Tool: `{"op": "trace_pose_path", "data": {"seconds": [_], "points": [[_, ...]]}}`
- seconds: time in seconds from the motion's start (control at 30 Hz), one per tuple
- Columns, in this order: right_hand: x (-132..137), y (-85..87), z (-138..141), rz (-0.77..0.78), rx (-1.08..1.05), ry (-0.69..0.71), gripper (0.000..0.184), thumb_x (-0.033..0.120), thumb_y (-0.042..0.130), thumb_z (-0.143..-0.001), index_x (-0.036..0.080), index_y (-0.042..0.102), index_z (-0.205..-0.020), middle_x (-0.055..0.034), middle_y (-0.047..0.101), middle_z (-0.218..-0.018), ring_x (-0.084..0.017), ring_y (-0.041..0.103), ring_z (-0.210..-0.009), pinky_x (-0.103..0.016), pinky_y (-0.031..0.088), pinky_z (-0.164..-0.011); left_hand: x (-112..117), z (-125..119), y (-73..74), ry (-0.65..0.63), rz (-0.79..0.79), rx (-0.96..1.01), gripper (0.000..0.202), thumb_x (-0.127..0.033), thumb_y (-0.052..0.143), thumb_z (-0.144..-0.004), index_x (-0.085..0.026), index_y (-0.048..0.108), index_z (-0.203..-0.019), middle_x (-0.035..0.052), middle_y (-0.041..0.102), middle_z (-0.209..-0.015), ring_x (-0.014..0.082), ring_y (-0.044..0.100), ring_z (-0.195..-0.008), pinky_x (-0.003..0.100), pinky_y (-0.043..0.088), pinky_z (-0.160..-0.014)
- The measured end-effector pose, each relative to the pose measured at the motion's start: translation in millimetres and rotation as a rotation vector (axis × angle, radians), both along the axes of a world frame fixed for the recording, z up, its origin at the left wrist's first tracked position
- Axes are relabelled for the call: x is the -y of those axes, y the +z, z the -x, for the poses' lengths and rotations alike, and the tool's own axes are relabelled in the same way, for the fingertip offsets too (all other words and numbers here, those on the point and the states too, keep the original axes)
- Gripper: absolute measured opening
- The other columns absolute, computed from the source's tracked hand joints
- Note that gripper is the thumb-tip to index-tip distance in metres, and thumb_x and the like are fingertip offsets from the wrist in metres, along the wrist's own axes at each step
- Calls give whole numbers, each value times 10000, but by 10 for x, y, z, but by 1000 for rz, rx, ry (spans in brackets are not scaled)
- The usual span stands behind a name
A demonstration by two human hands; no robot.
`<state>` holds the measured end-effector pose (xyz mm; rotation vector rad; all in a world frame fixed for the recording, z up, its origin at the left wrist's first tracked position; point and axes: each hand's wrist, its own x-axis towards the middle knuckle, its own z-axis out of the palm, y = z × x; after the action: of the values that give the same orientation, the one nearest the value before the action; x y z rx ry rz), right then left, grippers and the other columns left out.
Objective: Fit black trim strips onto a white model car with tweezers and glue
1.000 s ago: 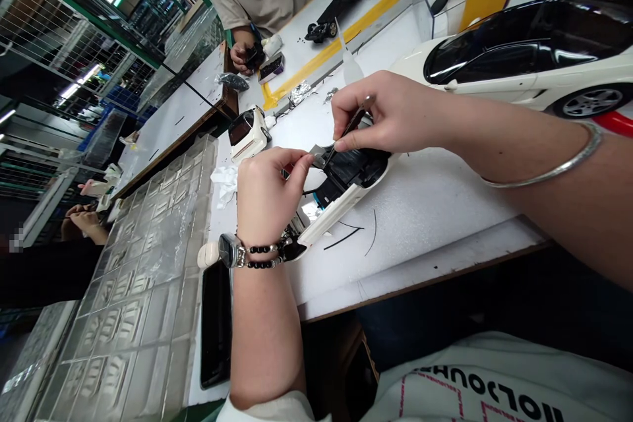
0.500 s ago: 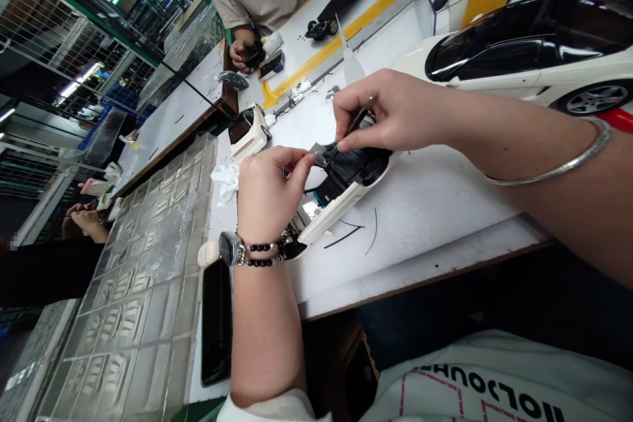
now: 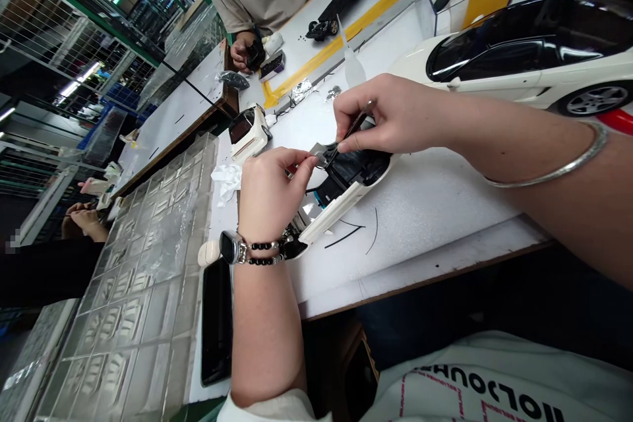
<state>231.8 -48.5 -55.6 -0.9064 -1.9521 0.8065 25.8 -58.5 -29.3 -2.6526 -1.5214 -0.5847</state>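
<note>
An upturned white model car body (image 3: 341,201) with a dark interior lies on the white foam bench top (image 3: 430,211). My left hand (image 3: 270,194) is closed, pinching a small grey part (image 3: 320,155) at the body's upper edge. My right hand (image 3: 390,113) is closed on dark tweezers (image 3: 352,128), whose tips meet that grey part. A watch and bead bracelet sit on my left wrist, a silver bangle on my right.
A large white model car (image 3: 524,56) stands at the right. A smaller white car body (image 3: 248,133), clear part trays (image 3: 133,277), a black phone (image 3: 216,323) and a yellow-taped mat with a black chassis (image 3: 341,3) lie around. A co-worker's hands (image 3: 244,53) work opposite.
My hands have barely shifted on the grey part. Across the bench, the co-worker's other hand has come into view beside the black chassis.
</note>
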Motion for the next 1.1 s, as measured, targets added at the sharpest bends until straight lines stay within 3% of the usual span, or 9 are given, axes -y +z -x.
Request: {"op": "trace_pose_path", "data": {"seconds": [0.27, 1.1], "points": [[-7, -21, 7, -14, 32, -13, 124, 195, 702, -706, 184, 583, -678, -4, 607, -719, -148, 552, -724, -269, 432, -654, -25, 25, -13, -3, 1, -19, 170, -322, 606, -813, -221, 741, -790, -9, 717, -724, 144, 616, -633, 265, 433, -646], [48, 26, 26, -13, 68, -53, 121, 247, 681, -733, 164, 593, -718, -14, 611, -736, -136, 535, -711, -261, 386, -630, -35, 46, -3, 29, -60, -10, 175, -345, 597, -818, -234, 721, -764, -7, 697, -708, 155, 629, -661, 280, 448, -688]]}}
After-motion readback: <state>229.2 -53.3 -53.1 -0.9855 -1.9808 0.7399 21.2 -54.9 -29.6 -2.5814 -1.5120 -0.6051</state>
